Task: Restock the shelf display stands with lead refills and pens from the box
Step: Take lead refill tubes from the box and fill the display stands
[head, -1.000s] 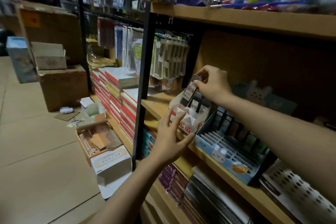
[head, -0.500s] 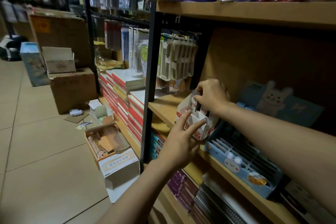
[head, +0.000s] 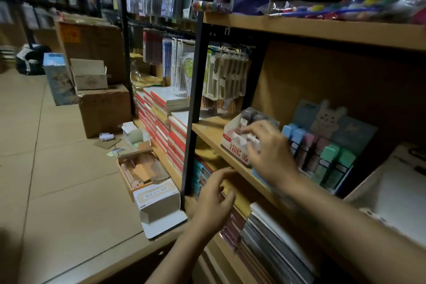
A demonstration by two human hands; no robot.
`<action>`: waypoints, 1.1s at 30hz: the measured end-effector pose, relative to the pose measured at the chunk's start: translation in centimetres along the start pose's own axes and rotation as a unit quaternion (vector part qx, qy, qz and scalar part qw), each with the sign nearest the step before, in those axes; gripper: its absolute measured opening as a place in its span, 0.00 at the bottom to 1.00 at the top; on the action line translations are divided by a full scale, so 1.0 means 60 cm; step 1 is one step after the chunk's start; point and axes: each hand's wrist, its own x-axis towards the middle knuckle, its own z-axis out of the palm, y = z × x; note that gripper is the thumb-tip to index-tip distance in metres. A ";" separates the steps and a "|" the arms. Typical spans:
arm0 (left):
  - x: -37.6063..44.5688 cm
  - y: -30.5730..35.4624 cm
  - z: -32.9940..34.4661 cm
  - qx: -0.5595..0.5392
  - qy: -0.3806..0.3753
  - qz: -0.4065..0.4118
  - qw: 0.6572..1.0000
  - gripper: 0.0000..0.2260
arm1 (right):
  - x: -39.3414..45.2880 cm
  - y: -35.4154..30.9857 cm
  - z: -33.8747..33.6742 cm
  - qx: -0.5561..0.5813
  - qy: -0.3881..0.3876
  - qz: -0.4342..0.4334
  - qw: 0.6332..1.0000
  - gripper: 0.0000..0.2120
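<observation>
Two hands work at the middle shelf [head: 214, 131], and the risk lies mostly with the small white and red stand [head: 235, 145] that sits right at the shelf's near edge. The right hand [head: 269, 152] rests over the stand's front, its fingers [head: 251, 129] spread apart and touching the cardboard rim, clamped on nothing that I can see; a few lead refill cases [head: 253, 115] stand upright in the far rows of the stand. The left hand [head: 214, 200] hovers lower and nearer, below the shelf edge, its grip loosely apart and empty. The stand looks like light card, so a push from the right hand could slide it off the edge or tip it forward, and the refill cases would likely spill to the floor [head: 57, 180]. The left hand is not touching the stand, so nothing steadies it. Just to the right stands a blue pen display [head: 322, 154], touching or nearly touching the stand; a sideways nudge could knock its pastel items askew. The supply box [head: 140, 168] lies open on the floor to the left, well apart from both hands, so each reach down leaves the stand unguarded.
</observation>
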 end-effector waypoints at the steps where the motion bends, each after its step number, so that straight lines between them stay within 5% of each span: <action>1: -0.032 -0.016 0.000 -0.009 0.024 -0.026 0.999 0.16 | -0.048 -0.020 0.013 0.041 -0.010 -0.015 0.999 0.10; 6: -0.239 -0.145 0.001 0.046 0.080 -0.264 0.960 0.09 | -0.303 -0.088 0.123 0.125 -0.231 0.037 0.964 0.06; 9: -0.374 -0.221 0.007 0.098 0.062 -0.431 0.895 0.09 | -0.425 -0.087 0.183 0.123 -0.435 0.117 0.884 0.09; 12: -0.483 -0.272 0.023 0.077 0.085 -0.524 0.844 0.06 | -0.498 -0.078 0.227 0.066 -0.554 0.116 0.822 0.12; 21: -0.596 -0.319 0.059 0.097 0.054 -0.607 0.787 0.12 | -0.561 -0.111 0.349 0.051 -0.610 0.095 0.785 0.18; 26: -0.573 -0.339 0.067 0.138 0.168 -0.585 0.781 0.19 | -0.617 -0.083 0.382 0.116 -0.585 0.248 0.764 0.20; 33: -0.541 -0.370 0.068 0.180 0.189 -0.610 0.748 0.21 | -0.662 -0.129 0.444 0.146 -0.508 0.359 0.769 0.19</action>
